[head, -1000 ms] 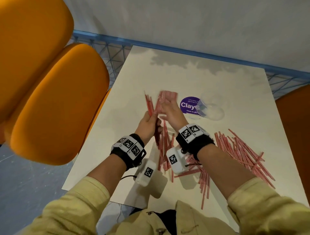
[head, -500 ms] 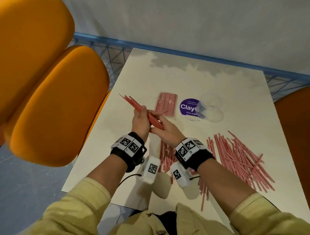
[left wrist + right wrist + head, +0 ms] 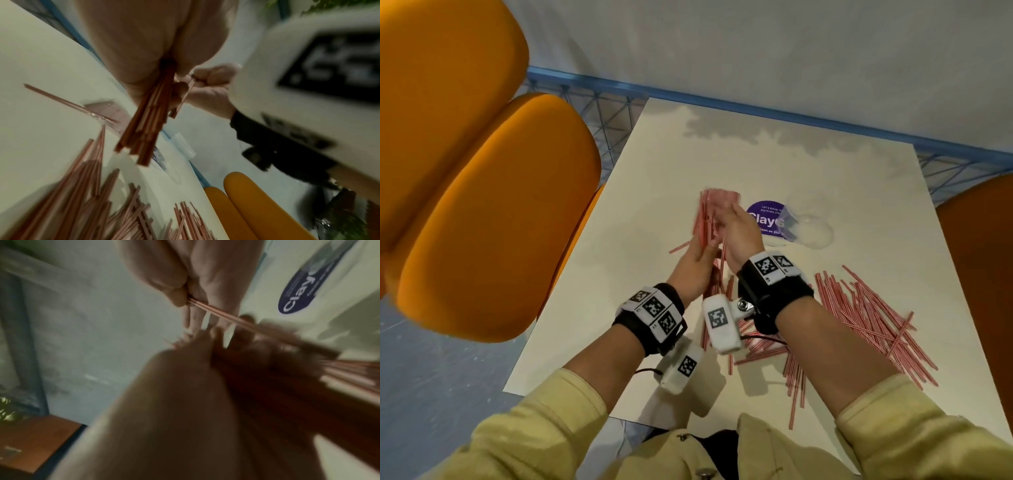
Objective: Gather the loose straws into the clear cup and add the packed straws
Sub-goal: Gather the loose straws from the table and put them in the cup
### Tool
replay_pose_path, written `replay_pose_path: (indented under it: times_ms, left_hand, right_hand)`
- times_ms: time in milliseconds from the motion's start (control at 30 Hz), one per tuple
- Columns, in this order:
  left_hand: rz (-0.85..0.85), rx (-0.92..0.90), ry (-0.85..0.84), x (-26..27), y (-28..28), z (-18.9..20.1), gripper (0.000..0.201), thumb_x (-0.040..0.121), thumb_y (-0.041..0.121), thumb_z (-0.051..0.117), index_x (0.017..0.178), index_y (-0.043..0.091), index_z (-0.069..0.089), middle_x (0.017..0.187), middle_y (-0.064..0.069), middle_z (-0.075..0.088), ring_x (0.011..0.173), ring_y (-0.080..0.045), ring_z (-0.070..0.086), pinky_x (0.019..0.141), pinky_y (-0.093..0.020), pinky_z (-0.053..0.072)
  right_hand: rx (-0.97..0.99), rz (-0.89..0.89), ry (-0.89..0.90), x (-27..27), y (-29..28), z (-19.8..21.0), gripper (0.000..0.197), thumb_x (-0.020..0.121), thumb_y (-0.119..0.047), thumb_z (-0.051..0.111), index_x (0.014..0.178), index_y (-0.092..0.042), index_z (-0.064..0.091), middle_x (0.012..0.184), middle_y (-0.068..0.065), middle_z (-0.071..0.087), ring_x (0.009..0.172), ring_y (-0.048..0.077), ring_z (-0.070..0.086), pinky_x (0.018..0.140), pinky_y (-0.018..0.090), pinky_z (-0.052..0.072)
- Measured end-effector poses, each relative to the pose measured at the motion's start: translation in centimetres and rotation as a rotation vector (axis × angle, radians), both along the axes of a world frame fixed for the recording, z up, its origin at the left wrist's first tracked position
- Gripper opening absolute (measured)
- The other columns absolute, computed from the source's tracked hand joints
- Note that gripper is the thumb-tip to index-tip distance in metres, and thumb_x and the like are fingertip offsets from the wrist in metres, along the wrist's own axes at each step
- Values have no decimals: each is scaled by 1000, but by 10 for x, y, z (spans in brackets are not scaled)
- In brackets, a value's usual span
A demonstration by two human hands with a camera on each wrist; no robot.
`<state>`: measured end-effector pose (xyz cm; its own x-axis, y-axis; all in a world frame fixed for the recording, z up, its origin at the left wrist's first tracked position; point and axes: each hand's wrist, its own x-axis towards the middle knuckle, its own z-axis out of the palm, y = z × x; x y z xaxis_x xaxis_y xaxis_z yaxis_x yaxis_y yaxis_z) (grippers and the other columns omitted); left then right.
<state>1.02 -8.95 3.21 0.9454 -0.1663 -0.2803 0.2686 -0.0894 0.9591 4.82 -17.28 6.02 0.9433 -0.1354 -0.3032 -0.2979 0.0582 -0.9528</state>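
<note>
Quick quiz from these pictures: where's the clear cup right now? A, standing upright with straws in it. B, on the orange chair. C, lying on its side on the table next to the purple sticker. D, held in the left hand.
C: the clear cup lies tipped over on the table, its base end overlapping the purple sticker, with no straws visible inside it.

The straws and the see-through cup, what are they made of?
The straws look like matte paper, red-and-white striped, thin and stiff; coated plastic is possible. The cup looks like clear glossy plastic, since the table shows through it; glass cannot be excluded.
</note>
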Motion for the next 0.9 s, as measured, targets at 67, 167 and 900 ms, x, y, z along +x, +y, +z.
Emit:
replay_pose_path:
  times_ms: [67,167,900]
  left_hand:
    - [-53,23,-3,-2,-2,0,20,100,27,33,114,15,38,71,5,49,53,-10,44,49,-21,36]
    - [-99,21,6,-2,0,-1,14,99,25,35,103,12,37,67,4,46,53,-10,40,51,-24,35]
    - [401,-103,-92,42,21,31,46,96,27,44,136,20,23,97,4,62,79,-1,55,67,-17,43]
  right_hand:
    - [-66,-11,44,0,5,0,35,100,-27,35,116,-12,62,117,12,65,110,27,61,102,44,46]
    - [-139,60,44,-4,4,6,41,101,-30,30,127,-9,54,124,12,61,106,24,60,95,33,46]
    - [-471,516,-101,-39,-11,-30,7,96,-22,41,96,-17,46,65,-6,47,55,10,43,61,29,36]
